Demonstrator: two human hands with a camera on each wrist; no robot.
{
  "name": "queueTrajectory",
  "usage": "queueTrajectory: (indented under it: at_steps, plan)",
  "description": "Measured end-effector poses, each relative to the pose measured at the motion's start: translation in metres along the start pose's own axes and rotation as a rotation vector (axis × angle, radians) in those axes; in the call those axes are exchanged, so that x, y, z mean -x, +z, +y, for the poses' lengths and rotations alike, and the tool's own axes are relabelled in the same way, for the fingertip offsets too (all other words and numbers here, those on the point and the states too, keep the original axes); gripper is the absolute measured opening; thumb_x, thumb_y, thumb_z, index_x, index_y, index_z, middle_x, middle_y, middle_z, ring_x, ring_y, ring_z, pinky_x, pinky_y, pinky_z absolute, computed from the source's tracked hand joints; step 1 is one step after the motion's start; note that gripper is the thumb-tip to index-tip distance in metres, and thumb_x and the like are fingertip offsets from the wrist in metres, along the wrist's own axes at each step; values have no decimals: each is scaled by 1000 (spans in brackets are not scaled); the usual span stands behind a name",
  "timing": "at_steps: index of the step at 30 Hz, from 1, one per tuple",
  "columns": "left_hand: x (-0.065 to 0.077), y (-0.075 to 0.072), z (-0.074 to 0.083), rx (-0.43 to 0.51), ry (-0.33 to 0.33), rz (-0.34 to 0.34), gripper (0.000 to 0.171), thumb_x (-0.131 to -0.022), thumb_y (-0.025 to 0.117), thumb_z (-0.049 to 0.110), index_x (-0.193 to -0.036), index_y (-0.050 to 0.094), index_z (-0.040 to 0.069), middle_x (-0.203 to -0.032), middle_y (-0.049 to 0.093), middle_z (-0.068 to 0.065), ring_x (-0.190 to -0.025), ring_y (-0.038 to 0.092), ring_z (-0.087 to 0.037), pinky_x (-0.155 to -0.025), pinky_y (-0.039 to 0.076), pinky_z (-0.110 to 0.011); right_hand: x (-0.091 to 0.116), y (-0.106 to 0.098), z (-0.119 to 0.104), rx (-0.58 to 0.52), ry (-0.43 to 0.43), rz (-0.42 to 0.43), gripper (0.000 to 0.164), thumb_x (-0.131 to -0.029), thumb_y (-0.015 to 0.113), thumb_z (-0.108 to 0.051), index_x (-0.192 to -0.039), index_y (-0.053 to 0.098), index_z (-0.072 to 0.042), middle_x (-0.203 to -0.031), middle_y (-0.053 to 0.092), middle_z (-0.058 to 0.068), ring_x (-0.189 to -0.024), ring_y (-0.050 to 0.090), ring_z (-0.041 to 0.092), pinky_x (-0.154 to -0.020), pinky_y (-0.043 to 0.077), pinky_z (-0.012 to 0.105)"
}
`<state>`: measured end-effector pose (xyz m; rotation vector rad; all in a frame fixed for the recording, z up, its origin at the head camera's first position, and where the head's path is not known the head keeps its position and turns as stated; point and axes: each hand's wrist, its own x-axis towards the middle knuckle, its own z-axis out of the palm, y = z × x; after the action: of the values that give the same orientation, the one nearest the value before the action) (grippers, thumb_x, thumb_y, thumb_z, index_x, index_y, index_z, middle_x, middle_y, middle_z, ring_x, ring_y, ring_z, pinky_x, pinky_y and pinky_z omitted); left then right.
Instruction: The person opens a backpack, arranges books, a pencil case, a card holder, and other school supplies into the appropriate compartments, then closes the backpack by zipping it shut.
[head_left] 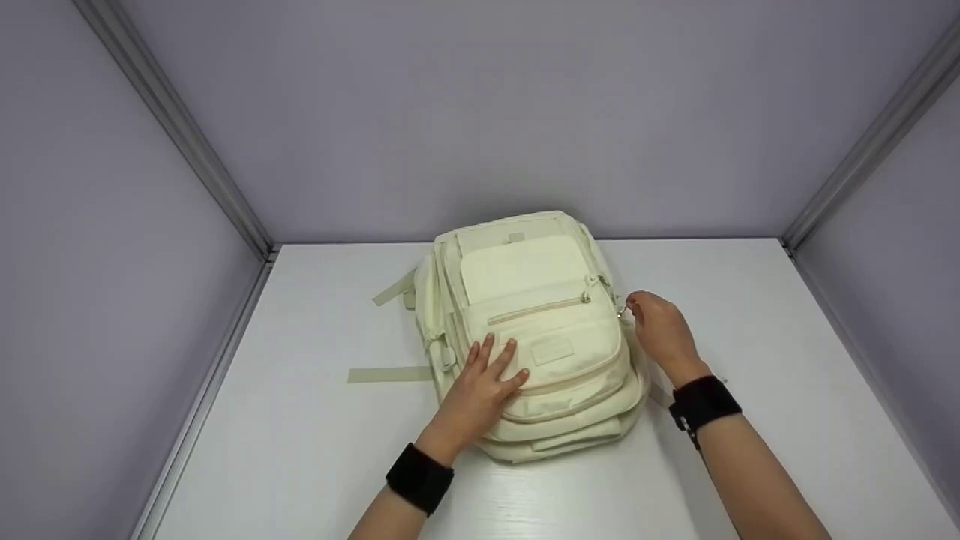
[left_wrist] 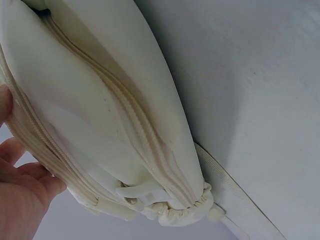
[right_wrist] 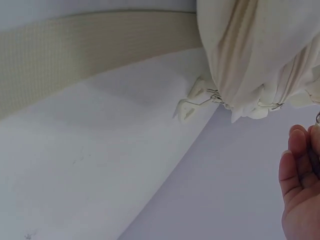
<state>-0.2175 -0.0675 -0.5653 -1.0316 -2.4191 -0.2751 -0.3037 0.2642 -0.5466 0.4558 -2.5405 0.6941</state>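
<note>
A cream backpack (head_left: 525,270) lies on the white table with its front pockets facing up. Fingers spread, my left hand (head_left: 478,390) rests on the lower left of its front; the left wrist view shows fingertips (left_wrist: 56,186) against the zippered edge. At the bag's right side my right hand (head_left: 661,330) pinches a small metal zipper pull (head_left: 622,310) between thumb and fingers. In the right wrist view the hand (right_wrist: 302,175) is partly cut off by the frame edge. Other zipper pulls (right_wrist: 186,109) dangle from the bag's side there.
Two webbing straps, one the lower strap (head_left: 388,374), stick out to the left on the table (head_left: 315,315). A wide strap (right_wrist: 100,50) runs out on the right side. Grey panels (head_left: 525,112) stand behind and at both sides.
</note>
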Motion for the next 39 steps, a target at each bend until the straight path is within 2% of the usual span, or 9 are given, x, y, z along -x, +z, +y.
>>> queueTrajectory:
  at_steps: [8, 17, 25, 28, 30, 33, 36, 39]
  plan:
    - [-1, -1, 1, 17, -13, -23, 28, -93, 68, 24, -120, 73, 20, -143, 48, -20, -131, 38, -52, -105, 35, -56, -23, 2, 2, 37, 10, -89, 9, -97, 59, 0, -101, 65, 6, -94, 68, 21, -87, 66, 38, -75, 53, 47]
    - [-1, -3, 3, 54, -29, -72, 28, -95, 66, 24, -123, 71, 20, -145, 46, -20, -134, 35, -51, -107, 31, -56, -48, 2, -2, 76, 7, -143, 9, -96, 57, 4, -101, 64, 7, -94, 67, 22, -87, 66, 38, -74, 54, 46]
    - [-2, -7, 1, 85, -37, -113, 29, -97, 63, 26, -125, 70, 22, -147, 44, -19, -136, 32, -50, -109, 29, -56, -63, 14, -9, 147, 40, -95, 8, -96, 58, 3, -98, 65, 6, -90, 67, 23, -80, 66, 39, -70, 53, 47]
    - [-2, -7, 0, 74, -38, -115, 29, -97, 63, 27, -124, 70, 22, -147, 45, -18, -136, 33, -50, -109, 30, -55, -63, 17, -12, 154, 84, -93, 11, -97, 56, 1, -98, 65, 6, -89, 67, 22, -78, 65, 39, -68, 53, 48]
    - [-3, -6, -1, 68, -40, -110, 29, -97, 63, 27, -124, 70, 23, -147, 45, -18, -136, 33, -49, -109, 30, -54, -62, 16, -14, 125, 133, -106, 14, -99, 55, -2, -103, 65, 5, -92, 67, 23, -82, 65, 40, -71, 52, 48]
    - [-3, -4, 0, 63, -55, -88, 28, -96, 64, 27, -123, 71, 24, -146, 46, -17, -136, 35, -47, -109, 30, -53, -58, 14, -18, 33, 202, -167, 26, -102, 53, -12, -124, 60, 2, -110, 62, 26, -96, 62, 41, -81, 50, 52]
    - [-1, -2, 2, 85, -88, -57, 28, -96, 65, 28, -123, 71, 22, -147, 46, -16, -137, 34, -45, -110, 29, -53, -51, 11, -24, -58, 238, -254, 46, -104, 49, -26, -146, 44, -7, -135, 47, 28, -116, 53, 45, -93, 43, 56]
    - [3, -3, 6, 114, -143, -30, 34, -95, 65, 35, -125, 70, 20, -148, 45, -15, -139, 33, -42, -109, 28, -56, -37, 8, -33, -104, 252, -335, 61, -103, 46, -43, -155, 29, -14, -151, 27, 28, -126, 43, 49, -100, 36, 61]
